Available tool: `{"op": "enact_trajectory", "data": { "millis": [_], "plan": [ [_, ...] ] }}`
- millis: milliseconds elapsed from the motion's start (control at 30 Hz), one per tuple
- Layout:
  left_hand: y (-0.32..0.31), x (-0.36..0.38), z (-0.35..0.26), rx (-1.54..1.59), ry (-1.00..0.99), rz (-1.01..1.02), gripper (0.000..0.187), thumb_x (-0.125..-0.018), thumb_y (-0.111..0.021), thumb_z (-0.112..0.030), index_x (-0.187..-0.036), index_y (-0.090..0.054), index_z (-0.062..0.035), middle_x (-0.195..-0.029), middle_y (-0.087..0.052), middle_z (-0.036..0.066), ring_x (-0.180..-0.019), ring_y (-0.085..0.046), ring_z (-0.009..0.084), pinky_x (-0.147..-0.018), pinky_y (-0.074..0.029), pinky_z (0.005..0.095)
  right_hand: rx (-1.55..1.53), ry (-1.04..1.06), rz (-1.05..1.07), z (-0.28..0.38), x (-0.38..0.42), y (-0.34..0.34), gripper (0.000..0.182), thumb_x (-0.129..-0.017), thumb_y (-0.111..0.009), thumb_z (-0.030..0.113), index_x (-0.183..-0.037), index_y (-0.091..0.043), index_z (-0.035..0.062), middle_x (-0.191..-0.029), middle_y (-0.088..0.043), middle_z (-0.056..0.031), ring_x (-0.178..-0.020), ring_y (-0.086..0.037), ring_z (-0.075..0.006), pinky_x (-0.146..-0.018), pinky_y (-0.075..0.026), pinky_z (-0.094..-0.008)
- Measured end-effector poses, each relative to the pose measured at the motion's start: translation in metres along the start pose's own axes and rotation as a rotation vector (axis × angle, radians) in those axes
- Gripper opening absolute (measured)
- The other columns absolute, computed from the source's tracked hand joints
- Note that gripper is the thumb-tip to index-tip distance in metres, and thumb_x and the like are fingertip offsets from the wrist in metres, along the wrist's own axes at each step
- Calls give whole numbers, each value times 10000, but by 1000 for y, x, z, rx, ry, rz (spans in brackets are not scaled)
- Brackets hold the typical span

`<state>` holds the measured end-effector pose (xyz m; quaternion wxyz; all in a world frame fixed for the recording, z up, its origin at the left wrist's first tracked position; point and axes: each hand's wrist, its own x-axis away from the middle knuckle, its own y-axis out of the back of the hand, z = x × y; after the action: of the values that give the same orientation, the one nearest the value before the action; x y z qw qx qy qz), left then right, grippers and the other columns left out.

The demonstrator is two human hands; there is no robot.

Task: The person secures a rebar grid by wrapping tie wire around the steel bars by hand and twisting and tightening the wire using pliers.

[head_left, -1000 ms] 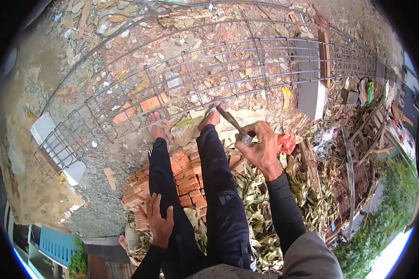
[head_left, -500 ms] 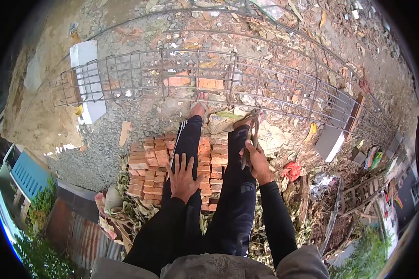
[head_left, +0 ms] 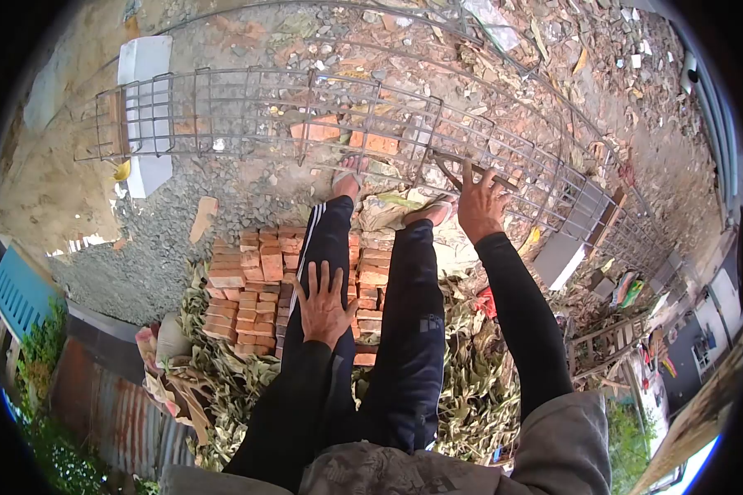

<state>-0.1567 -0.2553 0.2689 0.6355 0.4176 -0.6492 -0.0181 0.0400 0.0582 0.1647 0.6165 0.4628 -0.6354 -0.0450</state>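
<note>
A long rebar cage (head_left: 248, 107) of thin steel bars and square stirrups runs across the upper view. My right hand (head_left: 481, 208) reaches out to it and grips a pair of pincers (head_left: 451, 158), its handles spread apart and its head by a stirrup. Whether the jaws touch a bar I cannot tell. My left hand (head_left: 325, 312) rests flat on my left thigh, fingers spread, with nothing in it. Both feet, in sandals, are on the ground just this side of the cage.
Stacked red bricks (head_left: 256, 285) lie beneath and beside my legs. A white block (head_left: 147, 115) and a grey block (head_left: 563, 252) stand under the cage at left and right. Loose bricks (head_left: 315, 128), gravel (head_left: 157, 264) and dry leaves (head_left: 479, 388) surround me.
My right hand has moved with the pincers from above my right knee forward to the cage, and the pincers' handles now lie wider apart. My left hand stays on the thigh. The view has shifted slightly.
</note>
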Motion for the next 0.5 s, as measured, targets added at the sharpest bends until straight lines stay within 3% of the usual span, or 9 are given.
{"op": "enact_trajectory", "data": {
  "millis": [367, 500],
  "plan": [
    [-2, -2, 3, 33, 19, 35, 801, -922, -672, -554, -1582, -457, -155, -1697, -323, 145, -1610, -141, 384, -1265, -51, 688, -67, -116, 178, 0, -11, 16, 857, -983, -645, 259, -1680, -157, 165, -1606, -228, -368, -1384, -443, -582, -1062, -285, -844],
    [-2, -4, 4, 40, 7, 21, 799, -923, -672, -558, -1579, -462, -152, -1693, -328, 146, -1609, -143, 384, -1266, -47, 686, -48, -49, 198, 8, -11, 25, 799, -996, -615, 256, -1674, -202, 171, -1615, -218, -374, -1360, -472, -585, -1083, -222, -860]
  ]
}}
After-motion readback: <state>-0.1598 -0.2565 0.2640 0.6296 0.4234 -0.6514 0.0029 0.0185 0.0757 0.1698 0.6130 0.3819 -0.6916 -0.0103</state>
